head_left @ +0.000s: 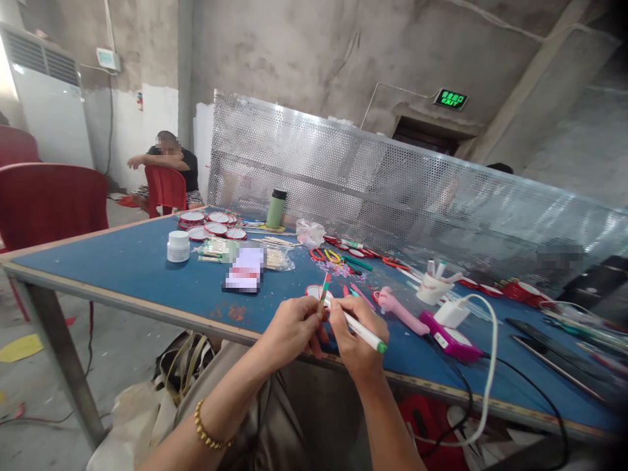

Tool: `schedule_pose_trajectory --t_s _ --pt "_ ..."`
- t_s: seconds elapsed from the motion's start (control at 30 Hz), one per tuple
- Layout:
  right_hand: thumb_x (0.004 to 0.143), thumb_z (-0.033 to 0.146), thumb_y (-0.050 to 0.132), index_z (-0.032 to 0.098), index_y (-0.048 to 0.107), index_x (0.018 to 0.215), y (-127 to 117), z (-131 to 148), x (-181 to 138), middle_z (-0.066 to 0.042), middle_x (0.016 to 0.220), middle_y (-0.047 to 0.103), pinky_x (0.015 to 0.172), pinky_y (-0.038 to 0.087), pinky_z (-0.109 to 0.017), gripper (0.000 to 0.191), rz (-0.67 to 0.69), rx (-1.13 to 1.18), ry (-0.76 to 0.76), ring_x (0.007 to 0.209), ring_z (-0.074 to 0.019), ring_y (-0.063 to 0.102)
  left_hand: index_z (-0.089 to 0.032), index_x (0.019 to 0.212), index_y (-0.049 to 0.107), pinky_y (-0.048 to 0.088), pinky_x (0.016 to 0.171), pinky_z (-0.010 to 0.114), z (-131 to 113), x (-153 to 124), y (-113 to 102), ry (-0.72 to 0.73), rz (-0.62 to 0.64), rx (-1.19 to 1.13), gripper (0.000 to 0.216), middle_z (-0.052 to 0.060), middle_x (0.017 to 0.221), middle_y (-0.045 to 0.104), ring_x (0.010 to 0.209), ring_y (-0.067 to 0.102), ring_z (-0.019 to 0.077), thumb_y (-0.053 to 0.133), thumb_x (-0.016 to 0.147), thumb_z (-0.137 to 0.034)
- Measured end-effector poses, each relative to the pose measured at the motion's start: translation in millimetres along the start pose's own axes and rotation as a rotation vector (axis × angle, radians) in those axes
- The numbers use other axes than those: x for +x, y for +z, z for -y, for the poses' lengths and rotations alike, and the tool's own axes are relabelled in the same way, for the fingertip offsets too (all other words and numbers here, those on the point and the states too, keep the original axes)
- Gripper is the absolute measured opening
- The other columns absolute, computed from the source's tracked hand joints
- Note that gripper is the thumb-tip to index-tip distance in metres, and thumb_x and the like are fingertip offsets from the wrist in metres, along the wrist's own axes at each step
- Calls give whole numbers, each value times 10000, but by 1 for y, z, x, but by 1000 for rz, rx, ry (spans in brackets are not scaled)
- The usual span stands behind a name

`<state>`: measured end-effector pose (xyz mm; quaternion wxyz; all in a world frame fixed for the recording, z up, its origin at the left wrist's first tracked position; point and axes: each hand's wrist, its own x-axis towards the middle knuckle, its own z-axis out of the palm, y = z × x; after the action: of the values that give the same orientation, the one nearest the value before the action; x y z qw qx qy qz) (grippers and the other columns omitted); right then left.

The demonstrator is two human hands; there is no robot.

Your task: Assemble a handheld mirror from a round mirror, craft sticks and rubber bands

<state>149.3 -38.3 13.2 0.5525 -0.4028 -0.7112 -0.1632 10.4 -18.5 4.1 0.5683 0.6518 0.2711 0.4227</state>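
Near the table's front edge, my left hand (294, 327) pinches a thin flat stick (326, 286) that stands up, its visible end coloured red and green. My right hand (360, 330) grips a white marker (359, 328) with a green end pointing down to the right. The marker's front end is close to the stick; whether its tip touches, I cannot tell. Partly hidden behind my hands is a round white disc (314, 290) with a red rim. Pink pens (362, 294) lie just beyond my right hand.
The blue table (147, 281) holds a phone (244, 268), white jar (178, 247), green bottle (277, 210), red-rimmed discs (216, 228), scissors (333, 256), pen cup (434, 288) and purple power strip (450, 337) with cables. A perforated metal panel (333, 170) stands behind. A person (169, 163) sits at the left.
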Motion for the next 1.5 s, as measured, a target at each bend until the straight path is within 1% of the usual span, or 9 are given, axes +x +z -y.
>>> schedule_pose_trajectory --t_s 0.47,0.67,0.93,1.3,1.4,1.5 --pt "897 205 573 194 621 765 0 0 0 25 610 643 501 440 -228 141 10 -5 1 489 -108 560 -184 731 477 380 389 162 -4 -1 0 -16 -5 2 213 -8 637 625 422 601 104 462 878 -338" --pt "893 188 583 190 624 766 0 0 0 19 632 662 521 455 -221 133 -44 -20 -16 512 -108 584 -182 735 470 365 387 151 -2 0 0 -13 8 -16 142 -9 632 623 421 601 99 461 849 -265" --pt "896 184 588 179 627 774 1 -1 0 16 640 658 536 449 -220 128 -19 -5 -27 523 -104 585 -185 739 478 378 380 159 0 1 -1 -2 -1 -9 204 -9 637 632 426 611 111 476 864 -346" --pt "894 179 584 178 612 754 2 -1 1 31 596 617 510 423 -216 143 -9 -7 -29 485 -96 544 -185 721 468 385 379 159 0 1 0 3 -1 5 184 -9 624 627 424 610 110 465 864 -300" --pt "894 179 583 177 612 753 1 -1 1 30 602 623 509 423 -214 144 0 -5 -26 487 -96 549 -184 727 470 380 378 159 0 2 0 5 -2 0 161 -9 624 628 422 609 110 460 859 -277" --pt "892 178 586 178 616 760 1 -1 0 24 626 644 526 436 -216 136 -29 -21 -31 503 -98 565 -185 732 473 372 381 159 0 1 0 -3 2 -11 155 -9 622 628 419 606 109 460 856 -277"
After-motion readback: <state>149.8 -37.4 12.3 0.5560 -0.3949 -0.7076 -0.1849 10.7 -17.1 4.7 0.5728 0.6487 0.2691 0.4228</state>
